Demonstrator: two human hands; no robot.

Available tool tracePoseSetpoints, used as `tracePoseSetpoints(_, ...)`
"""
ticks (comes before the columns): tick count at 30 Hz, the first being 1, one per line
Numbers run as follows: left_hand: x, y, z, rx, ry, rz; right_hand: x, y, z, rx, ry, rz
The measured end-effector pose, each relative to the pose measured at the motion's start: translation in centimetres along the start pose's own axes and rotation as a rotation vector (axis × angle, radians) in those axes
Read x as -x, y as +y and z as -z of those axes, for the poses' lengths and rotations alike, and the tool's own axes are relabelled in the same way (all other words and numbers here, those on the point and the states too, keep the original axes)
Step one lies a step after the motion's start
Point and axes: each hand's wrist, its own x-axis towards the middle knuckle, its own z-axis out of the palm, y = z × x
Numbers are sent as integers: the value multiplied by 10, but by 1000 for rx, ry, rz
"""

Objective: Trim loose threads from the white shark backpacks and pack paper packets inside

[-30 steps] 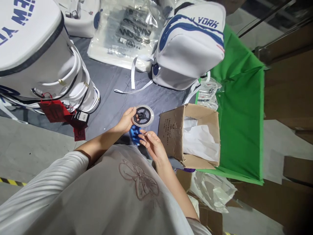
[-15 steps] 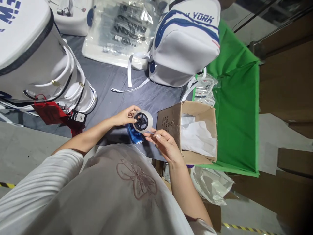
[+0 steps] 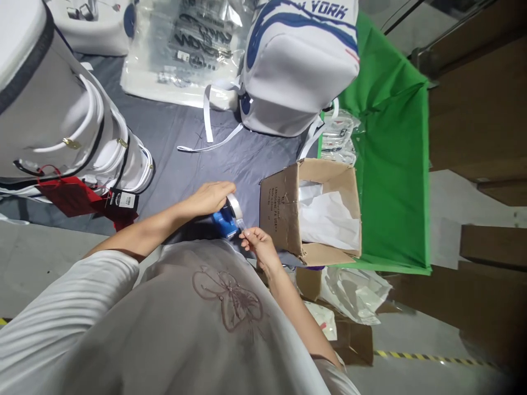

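Observation:
My left hand (image 3: 213,197) is closed around the far side of a roll of clear tape (image 3: 235,207), which now stands almost edge-on to me. Right under it is a blue tape dispenser (image 3: 224,224), near the table's front edge; whether the roll is fully seated in it I cannot tell. Between thumb and fingers, my right hand (image 3: 260,242) pinches the loose end of the tape (image 3: 241,225), a short strip running from the roll.
An open cardboard box (image 3: 282,211) with white paper inside stands to the right, before a green fabric bin (image 3: 389,164). White backpacks (image 3: 296,77) lie behind, beside stacked clear plastic bags (image 3: 164,82). More white bags with red tags (image 3: 68,195) fill the left.
The roll has turned from showing its black hub to edge-on and sits lower against the blue dispenser. My right hand has shifted slightly left and down, still pinching the tape end.

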Motion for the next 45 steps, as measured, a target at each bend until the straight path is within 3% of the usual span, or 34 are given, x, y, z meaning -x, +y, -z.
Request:
tracePoseSetpoints(3,4,8,-7,-118,-64,-34,-7,25,-5,-77,13,-120)
tracePoseSetpoints(7,7,9,-15,-149,-99,0,-9,40,-11,-144,66,-127)
tracePoseSetpoints(20,14,1,-31,-113,-98,-4,-10,60,-17,-189,135,-152)
tracePoseSetpoints(32,16,-7,-29,-98,-79,49,-22,67,-23,-115,202,-42)
tracePoseSetpoints(45,18,-19,-37,15,-49,101,-36,95,-9,-2,167,-20)
